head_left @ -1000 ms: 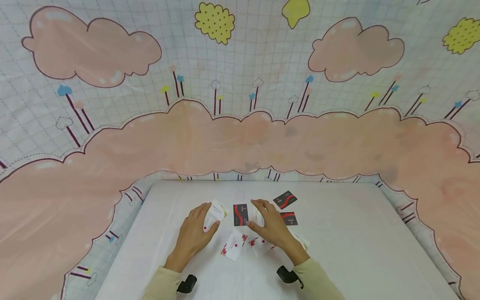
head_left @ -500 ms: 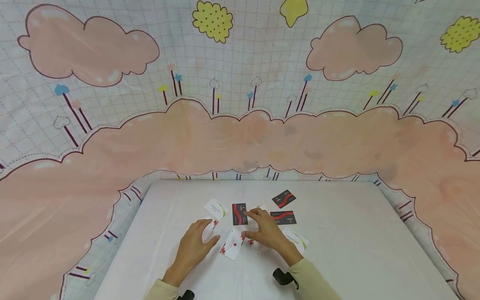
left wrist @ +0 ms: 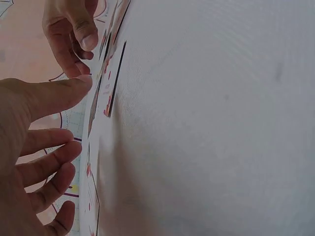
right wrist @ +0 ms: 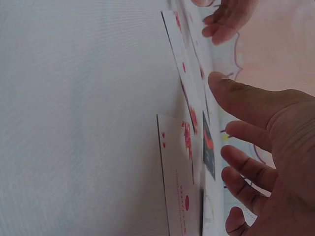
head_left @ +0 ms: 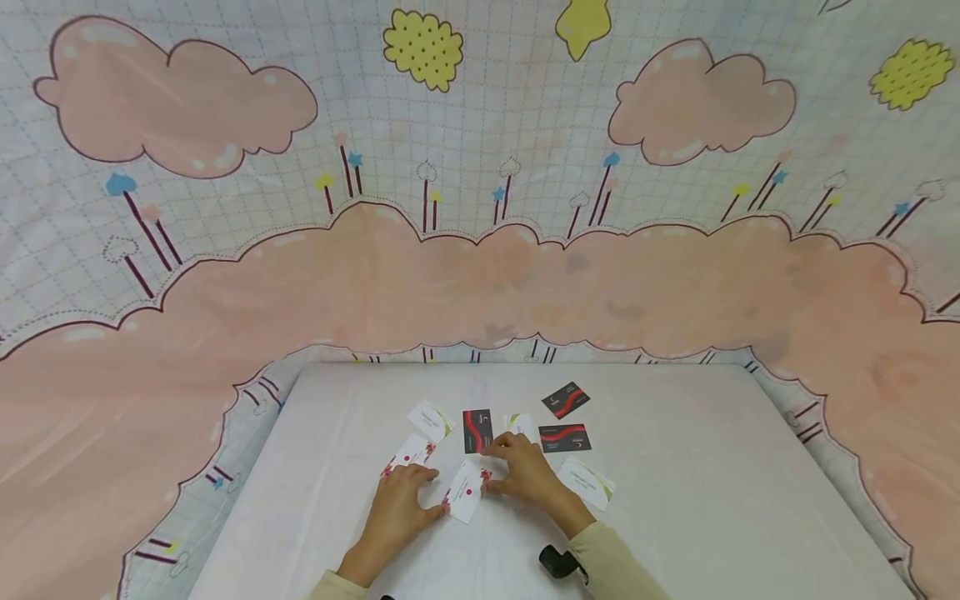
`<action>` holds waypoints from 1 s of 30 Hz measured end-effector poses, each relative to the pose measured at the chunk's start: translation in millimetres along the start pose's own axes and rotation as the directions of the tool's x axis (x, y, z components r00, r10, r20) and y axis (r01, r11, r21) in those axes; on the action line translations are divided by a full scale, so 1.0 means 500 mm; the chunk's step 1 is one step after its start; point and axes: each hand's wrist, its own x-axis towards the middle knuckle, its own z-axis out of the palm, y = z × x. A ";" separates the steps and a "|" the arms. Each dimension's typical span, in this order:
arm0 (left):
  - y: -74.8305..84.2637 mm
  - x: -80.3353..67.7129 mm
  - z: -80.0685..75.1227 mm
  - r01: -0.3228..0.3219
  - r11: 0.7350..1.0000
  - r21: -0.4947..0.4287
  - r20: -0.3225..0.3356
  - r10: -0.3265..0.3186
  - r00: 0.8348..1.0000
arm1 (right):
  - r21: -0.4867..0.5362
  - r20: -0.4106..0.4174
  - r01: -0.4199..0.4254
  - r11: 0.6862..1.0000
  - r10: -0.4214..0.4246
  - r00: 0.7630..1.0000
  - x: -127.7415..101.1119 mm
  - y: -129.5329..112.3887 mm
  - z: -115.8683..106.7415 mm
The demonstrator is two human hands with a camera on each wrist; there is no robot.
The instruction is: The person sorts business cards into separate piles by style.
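Between opposing fingers (head_left: pixel 498 451), white card (head_left: pixel 464 492), red-flowered

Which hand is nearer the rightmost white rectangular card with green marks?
Right. The right hand is just left of that white rectangular card with green marks; the left hand is farther left, past a white rectangular card with red flowers.

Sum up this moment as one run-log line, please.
left fingers: holding nothing, near flowered cards | right fingers: holding nothing, near a black-and-red card | green-edged cards: on white table
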 end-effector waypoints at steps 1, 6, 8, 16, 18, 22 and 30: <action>0.000 -0.002 0.001 -0.002 1.000 0.005 0.004 0.002 1.000 | -0.008 0.006 -0.003 1.000 0.003 1.000 0.000 -0.001 0.004; 0.004 -0.009 0.006 0.000 1.000 0.008 0.036 0.000 0.999 | -0.008 0.038 -0.026 1.000 0.027 0.999 -0.003 -0.008 0.012; 0.008 -0.010 0.008 0.007 1.000 0.012 0.056 -0.008 0.998 | -0.016 0.043 -0.033 0.999 0.034 0.999 -0.005 -0.008 0.013; 0.018 -0.010 0.014 0.029 0.999 0.030 0.074 -0.032 0.997 | -0.032 0.037 -0.017 0.999 0.018 0.999 -0.005 -0.001 0.016; 0.017 -0.011 0.017 0.028 0.999 0.030 0.072 -0.030 0.997 | -0.037 0.037 -0.014 0.999 0.015 0.999 -0.006 0.000 0.017; 0.017 -0.012 0.021 0.021 0.999 0.024 0.071 -0.023 0.997 | -0.033 0.041 -0.016 0.999 0.017 0.999 -0.006 0.000 0.018; 0.017 -0.013 0.023 0.059 0.998 -0.005 0.109 -0.059 0.992 | 0.015 0.055 -0.018 1.000 0.017 0.998 -0.003 -0.001 0.023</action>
